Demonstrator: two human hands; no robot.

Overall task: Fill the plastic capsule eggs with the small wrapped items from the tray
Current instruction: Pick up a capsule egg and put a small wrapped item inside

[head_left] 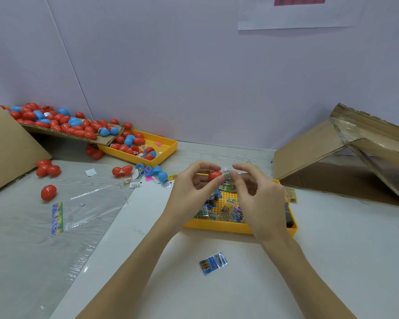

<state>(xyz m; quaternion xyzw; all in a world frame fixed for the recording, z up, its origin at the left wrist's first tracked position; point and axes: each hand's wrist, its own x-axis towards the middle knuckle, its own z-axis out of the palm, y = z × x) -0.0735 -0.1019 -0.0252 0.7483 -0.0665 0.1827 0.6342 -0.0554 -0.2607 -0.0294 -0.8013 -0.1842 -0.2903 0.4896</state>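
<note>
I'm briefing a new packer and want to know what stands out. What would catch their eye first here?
Probably the two hands mid-table: the left hand holds a red egg and the right hand pinches a wrapped item against it, above a yellow tray of packets. Next, the pile of eggs spilling off cardboard at far left.

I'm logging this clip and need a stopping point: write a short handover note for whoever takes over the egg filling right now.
Left hand: holds a red capsule piece above the near yellow tray.
Right hand: its fingers pinch a small wrapped item right beside the red piece.
Supplies: more wrapped items lie in the near tray; one blue packet lies on the table in front of it.
Eggs: red and blue ones fill the cardboard flap and far yellow tray, with some loose on the table.
Done: cannot tell how many are filled.
Left: insert this item, close the egg, then work through the rest.
</note>
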